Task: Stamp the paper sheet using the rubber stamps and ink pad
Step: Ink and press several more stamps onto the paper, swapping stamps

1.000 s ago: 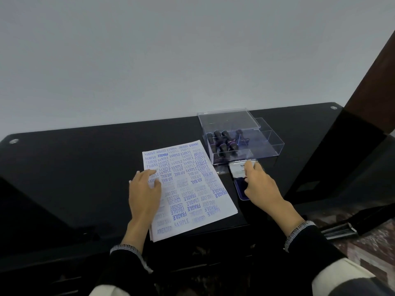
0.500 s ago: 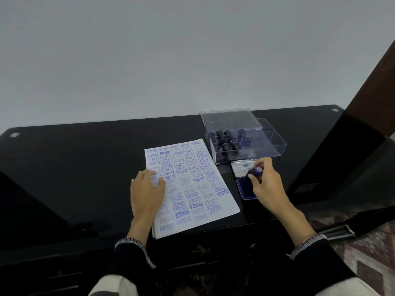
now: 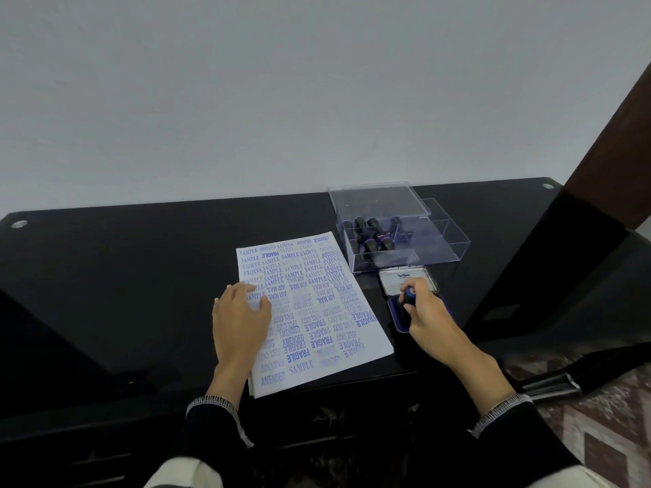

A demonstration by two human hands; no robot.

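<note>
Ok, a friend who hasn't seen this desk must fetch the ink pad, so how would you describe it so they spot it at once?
On the black desk, look right of the stamped paper sheet, just in front of the clear plastic box of stamps. The ink pad lies there, under the right hand holding a stamp. It alone is a flat blue tray with a raised white-labelled lid.

Both bare hands emerge from black sleeves (image 3: 521,438) with white-stitched cuffs (image 3: 502,410).

Paper sheet (image 3: 317,304) stamped SAMPLE, FRAGILE, AMENDED; ink pad lid (image 3: 401,278) reads Artline.
</note>
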